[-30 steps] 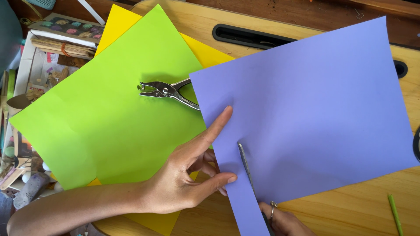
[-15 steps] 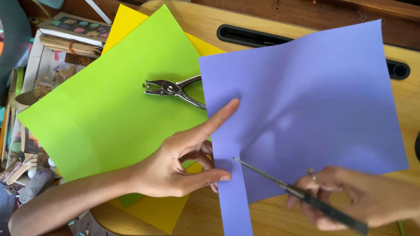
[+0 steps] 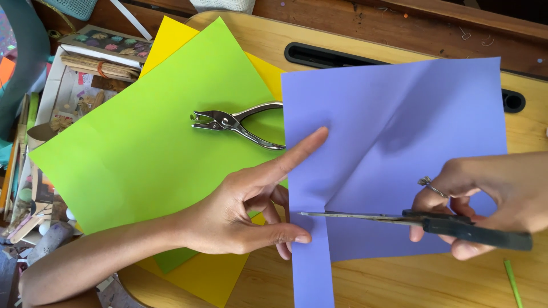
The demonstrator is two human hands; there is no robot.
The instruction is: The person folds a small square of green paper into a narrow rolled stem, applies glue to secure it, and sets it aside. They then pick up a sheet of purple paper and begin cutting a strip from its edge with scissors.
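Purple paper [image 3: 399,131] lies on the bench [image 3: 411,279]. Left hand [image 3: 240,214] pinches its left edge. Right hand [image 3: 485,194] grips scissors [image 3: 399,219], with the blades pointing left across the sheet toward the left fingers [image 3: 291,236].

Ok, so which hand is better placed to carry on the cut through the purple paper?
The right hand. It already grips the scissors, whose blades lie in the slit in the purple paper. The left hand pinches the sheet's edge, steadying it.
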